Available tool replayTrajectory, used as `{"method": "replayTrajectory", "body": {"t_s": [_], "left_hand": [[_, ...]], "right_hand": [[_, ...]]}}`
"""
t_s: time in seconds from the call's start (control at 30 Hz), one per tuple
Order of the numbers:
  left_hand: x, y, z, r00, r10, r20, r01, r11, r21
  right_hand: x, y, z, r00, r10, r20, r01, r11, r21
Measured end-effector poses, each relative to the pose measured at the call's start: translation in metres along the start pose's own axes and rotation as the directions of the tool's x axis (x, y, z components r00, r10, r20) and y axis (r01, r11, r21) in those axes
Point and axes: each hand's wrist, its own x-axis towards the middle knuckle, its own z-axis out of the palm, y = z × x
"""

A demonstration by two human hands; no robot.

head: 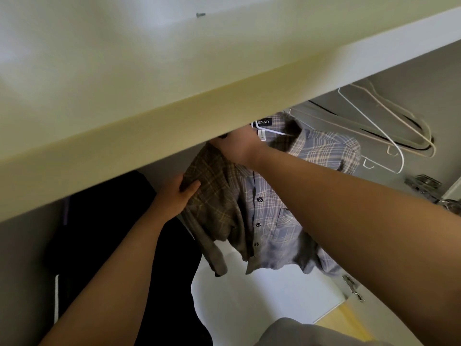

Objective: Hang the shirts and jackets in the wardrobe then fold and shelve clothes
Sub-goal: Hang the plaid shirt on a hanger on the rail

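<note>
The brown plaid shirt (214, 196) is inside the wardrobe, just under the shelf board (174, 108). It hangs in front of and partly over a blue-grey plaid shirt (311, 151) that is already on a white hanger (270, 131). One brown sleeve hangs down loose.

The left hand (178, 193) grips the brown shirt at the shoulder, w/ the thumb on top of the cloth and the fingers curled under it. The right hand (238, 147) is up at the collar area. Its fingertips are hidden behind the shelf edge, so I cannot tell if they are clamped on a hanger hook, on the collar or on nothing. The rail is also not visible.

Handling, as I judge it: the shirt is light, soft flannel-type cloth w/ no stiffness, so it sags and folds wherever it is not supported. It is not fragile and not slippery, but it can slide off a thin hanger if one shoulder is pulled. Best hold is probably the hanger hook w/ one hand and the shoulder seam w/ the other, not the sleeve or the hem.

To the right hang several empty wire hangers (389, 136), and to the left are dark garments (112, 221).
</note>
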Motion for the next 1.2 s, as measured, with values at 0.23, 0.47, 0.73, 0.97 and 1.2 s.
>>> {"method": "replayTrajectory", "body": {"t_s": [0.23,0.47,0.73,0.97,1.2], "left_hand": [[-0.002,0.001,0.008,0.999,-0.028,-0.021,0.027,0.996,-0.084],[-0.003,-0.005,0.007,0.968,-0.229,-0.104,0.208,0.961,-0.18],[0.022,0.004,-0.019,0.945,-0.248,-0.212,0.206,0.958,-0.202],[0.021,0.009,-0.005,0.925,-0.376,0.043,0.377,0.901,-0.215],[0.021,0.032,0.003,0.996,-0.085,-0.035,0.074,0.967,-0.244]], "right_hand": [[0.014,0.002,0.0,0.992,0.041,0.118,0.006,0.927,-0.375],[0.018,0.008,-0.001,0.992,0.046,0.118,0.01,0.902,-0.432],[0.016,0.007,0.006,0.994,0.076,0.081,-0.032,0.896,-0.443],[0.014,0.008,0.007,0.991,0.116,0.072,-0.071,0.89,-0.451],[0.008,0.004,0.007,0.993,0.09,0.082,-0.042,0.884,-0.465]]}}
